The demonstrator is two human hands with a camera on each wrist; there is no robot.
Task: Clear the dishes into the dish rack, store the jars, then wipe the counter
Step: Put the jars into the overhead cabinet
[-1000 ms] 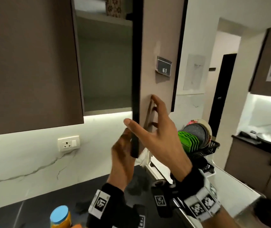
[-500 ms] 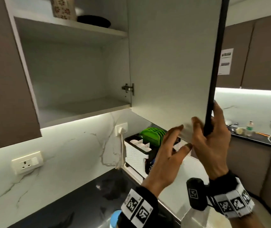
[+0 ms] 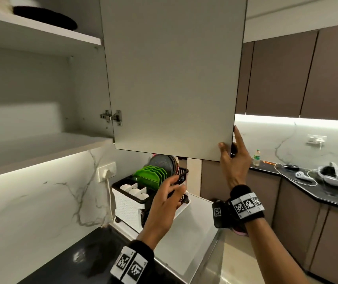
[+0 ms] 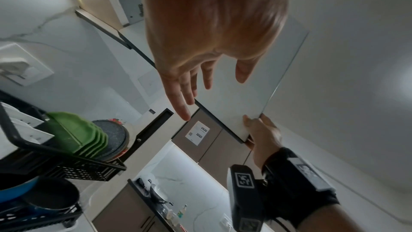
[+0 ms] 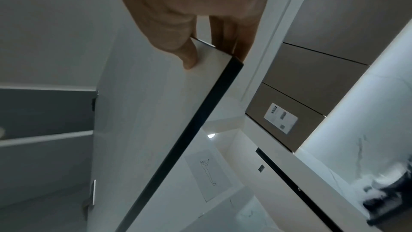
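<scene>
Right grip (image 3: 233, 160) pinching cabinet door (image 3: 172, 78) at lower corner. Left grip (image 3: 164, 203) below door, fingers relaxed, holding nothing, before dish rack (image 3: 127, 203).

No word, brand or number can be read. The wristbands (image 3: 247, 204) carry square black-and-white coded markers, and a white printed sheet (image 4: 197, 133) on a far brown cabinet door is too blurred to read.
</scene>
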